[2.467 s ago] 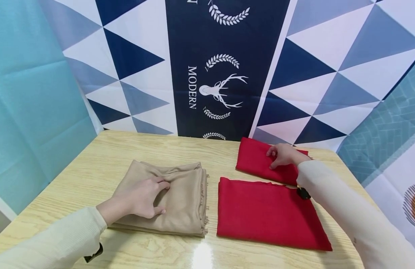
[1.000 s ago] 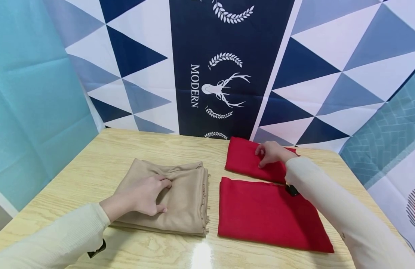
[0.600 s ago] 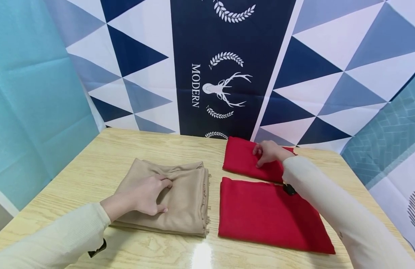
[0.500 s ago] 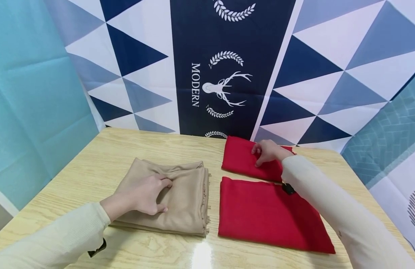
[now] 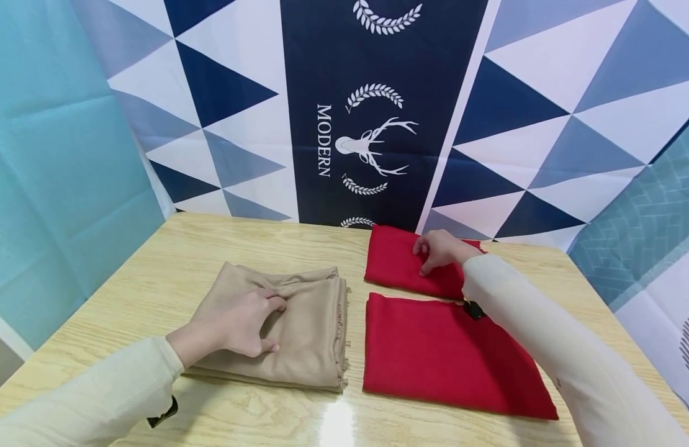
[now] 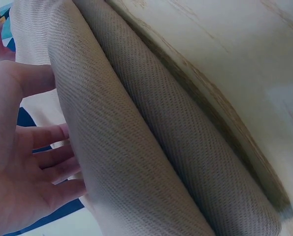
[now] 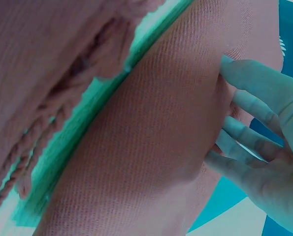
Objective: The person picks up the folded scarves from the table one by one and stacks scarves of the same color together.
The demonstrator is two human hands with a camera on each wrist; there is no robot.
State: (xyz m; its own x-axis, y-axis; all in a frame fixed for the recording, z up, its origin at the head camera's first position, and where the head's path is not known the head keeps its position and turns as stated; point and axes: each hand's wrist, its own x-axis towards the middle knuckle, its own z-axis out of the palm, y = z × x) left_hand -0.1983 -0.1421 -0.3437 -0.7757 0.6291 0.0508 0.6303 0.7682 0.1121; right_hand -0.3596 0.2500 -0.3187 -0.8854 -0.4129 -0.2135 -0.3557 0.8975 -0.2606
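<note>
A folded beige scarf (image 5: 311, 338) with a fringed right edge lies on the left half of the table. My left hand (image 5: 241, 326) rests on top of it, thumb and fingers spread apart; in the left wrist view the fingertips touch the beige scarf (image 6: 107, 132) from above. At the back right lies a smaller folded red scarf (image 5: 385, 261), and my right hand (image 5: 441, 249) presses on it with thumb and fingers apart. The right wrist view, tinted teal, has the fingertips of the right hand (image 7: 264, 142) against this scarf (image 7: 141, 128).
A larger folded red scarf (image 5: 428, 354) lies in front of the back one, under the right forearm. The wooden table (image 5: 188, 248) meets a patterned cloth backdrop (image 5: 355, 124) at its back edge. A teal curtain (image 5: 59, 167) hangs at the left.
The back red scarf has slid left across the table under my right hand, its left edge passing beyond that of the front one. My left hand and the beige scarf have stayed put.
</note>
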